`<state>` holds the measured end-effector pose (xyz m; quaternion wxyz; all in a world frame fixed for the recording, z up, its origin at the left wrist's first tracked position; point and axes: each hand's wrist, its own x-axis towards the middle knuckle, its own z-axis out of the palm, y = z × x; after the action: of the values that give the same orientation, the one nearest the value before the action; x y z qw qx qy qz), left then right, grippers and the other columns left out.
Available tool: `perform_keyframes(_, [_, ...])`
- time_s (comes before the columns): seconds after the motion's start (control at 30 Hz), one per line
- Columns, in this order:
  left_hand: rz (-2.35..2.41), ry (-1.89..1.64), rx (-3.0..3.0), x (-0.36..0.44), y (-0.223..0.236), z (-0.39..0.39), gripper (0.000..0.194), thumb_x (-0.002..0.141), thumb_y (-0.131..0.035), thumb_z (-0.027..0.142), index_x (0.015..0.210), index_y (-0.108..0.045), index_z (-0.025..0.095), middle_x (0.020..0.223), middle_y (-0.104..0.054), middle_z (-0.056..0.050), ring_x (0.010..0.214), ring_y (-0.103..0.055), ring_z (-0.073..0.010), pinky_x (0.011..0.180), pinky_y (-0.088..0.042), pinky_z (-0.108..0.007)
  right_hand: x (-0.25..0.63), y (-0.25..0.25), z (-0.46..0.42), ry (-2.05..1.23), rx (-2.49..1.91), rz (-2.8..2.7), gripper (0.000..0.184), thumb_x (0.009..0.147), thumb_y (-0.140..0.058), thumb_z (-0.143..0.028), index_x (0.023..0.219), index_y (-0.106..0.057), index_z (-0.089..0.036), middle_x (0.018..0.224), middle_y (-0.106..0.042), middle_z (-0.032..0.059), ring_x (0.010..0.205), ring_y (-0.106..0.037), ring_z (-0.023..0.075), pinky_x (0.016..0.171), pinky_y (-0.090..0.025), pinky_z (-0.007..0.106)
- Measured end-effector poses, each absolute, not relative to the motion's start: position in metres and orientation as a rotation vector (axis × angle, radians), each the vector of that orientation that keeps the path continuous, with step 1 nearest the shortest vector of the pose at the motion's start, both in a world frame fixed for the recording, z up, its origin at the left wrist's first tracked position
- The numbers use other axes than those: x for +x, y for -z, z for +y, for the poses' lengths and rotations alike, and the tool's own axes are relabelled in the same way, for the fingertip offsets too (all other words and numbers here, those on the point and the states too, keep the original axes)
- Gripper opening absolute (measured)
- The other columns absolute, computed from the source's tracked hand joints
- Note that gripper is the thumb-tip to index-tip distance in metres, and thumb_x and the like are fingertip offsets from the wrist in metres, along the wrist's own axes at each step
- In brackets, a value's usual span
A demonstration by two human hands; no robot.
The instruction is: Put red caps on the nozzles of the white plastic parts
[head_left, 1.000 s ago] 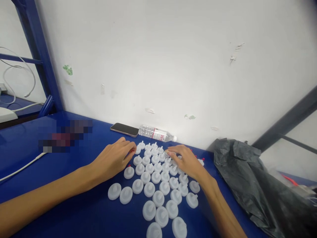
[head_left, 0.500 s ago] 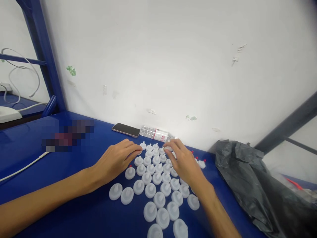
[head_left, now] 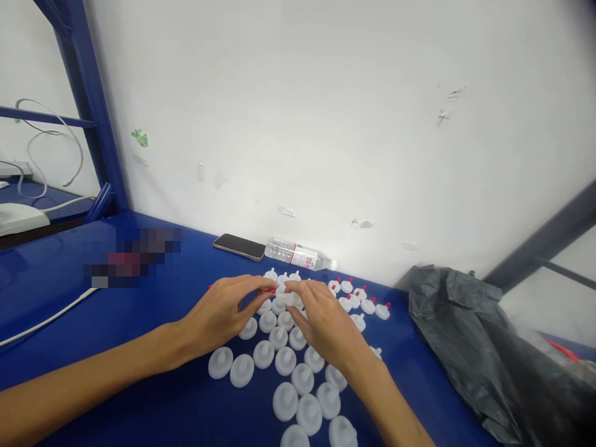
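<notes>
Several white round plastic caps [head_left: 284, 361] with short spouts stand in rows on the blue table [head_left: 158, 397]. More of them at the back right carry red tips [head_left: 367, 305]. My right hand [head_left: 321, 320] pinches one white cap [head_left: 290, 298] above the rows. My left hand [head_left: 223, 310] meets it from the left, fingertips pinched on a small red piece [head_left: 271, 290] at the cap's side.
A dark phone [head_left: 239, 246] and a lying water bottle [head_left: 298, 255] rest against the white wall. A crumpled black plastic bag [head_left: 470, 347] fills the right side. A white cable [head_left: 46, 316] crosses the table's left, near a blue frame post [head_left: 88, 105].
My right hand lifted a white cap from the far rows and brought it left toward my left hand. Both hands now meet over the middle, uncovering the red-tipped caps at the back right.
</notes>
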<state>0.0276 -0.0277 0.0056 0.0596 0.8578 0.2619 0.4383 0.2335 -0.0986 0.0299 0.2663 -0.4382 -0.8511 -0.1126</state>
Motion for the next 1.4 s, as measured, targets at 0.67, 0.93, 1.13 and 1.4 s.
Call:
perform_keyframes(0.67, [0.817,-1.127,2.760,0.023,0.005,-0.017,0.020,0.091,-0.051,0.036,0.103,-0.068,0.034,0.081,-0.079,0.005,0.070,-0.071,-0.0163,0.060,-0.055,-0.026,0.221,-0.030,-0.102,0.367,-1.109,-2.285,0.022,0.090,-0.050,-0.009,0.105,-0.044,-0.024,0.100,-0.066,0.0043,0.091,-0.060,0.0222,0.084,-0.050,0.040])
perform_keyframes(0.93, [0.727,-1.007,2.744,0.021,-0.004,-0.022,0.023,0.087,-0.048,0.017,0.076,-0.062,0.032,0.063,-0.065,0.008,0.060,-0.059,-0.0140,0.055,-0.047,-0.023,0.213,-0.026,-0.105,0.489,-1.070,-2.321,0.030,0.083,-0.037,0.003,0.093,-0.048,-0.023,0.096,-0.066,0.0073,0.095,-0.060,0.0231,0.091,-0.047,0.047])
perform_keyframes(1.13, [0.727,-1.034,2.661,0.021,-0.006,-0.025,0.024,0.088,-0.046,0.019,0.071,-0.058,0.032,0.058,-0.061,0.010,0.055,-0.057,-0.0119,0.052,-0.045,-0.022,0.210,-0.030,-0.110,0.625,-1.077,-2.361,0.028,0.083,-0.038,0.001,0.091,-0.052,-0.021,0.098,-0.066,0.0108,0.093,-0.061,0.0229,0.094,-0.047,0.049])
perform_keyframes(1.4, [0.735,-1.027,2.588,0.022,-0.006,-0.026,0.027,0.092,-0.043,0.028,0.069,-0.057,0.032,0.054,-0.060,0.012,0.050,-0.056,-0.0105,0.051,-0.044,-0.021,0.207,-0.034,-0.113,0.770,-1.122,-2.372,0.031,0.083,-0.037,0.002,0.089,-0.056,-0.022,0.100,-0.068,0.0092,0.088,-0.063,0.0197,0.097,-0.049,0.048])
